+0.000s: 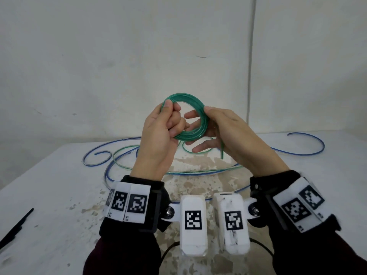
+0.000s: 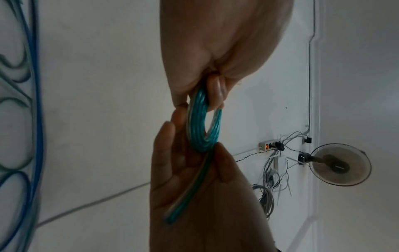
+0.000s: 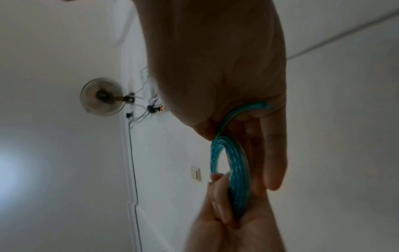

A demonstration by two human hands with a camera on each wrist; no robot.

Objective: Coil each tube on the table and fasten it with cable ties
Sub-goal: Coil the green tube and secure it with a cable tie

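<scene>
- Green tube coil (image 1: 195, 124) held above desk (image 1: 59, 175) (loose end hanging).
- Left hand (image 1: 158, 135) grips coil's left side.
- Right hand (image 1: 224, 132) pinches right side.

Bare makeshift workroom: plain white walls, worn stained white tabletop (image 1: 59, 175) below the hands; wall-mounted fan (image 2: 340, 164), power strip (image 2: 267, 145) with tangled wires, light switch (image 3: 196, 173) beyond the hands.

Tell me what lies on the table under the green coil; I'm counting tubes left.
Loose blue tube and green tube on the table; both hands hide their middle stretches.
</scene>
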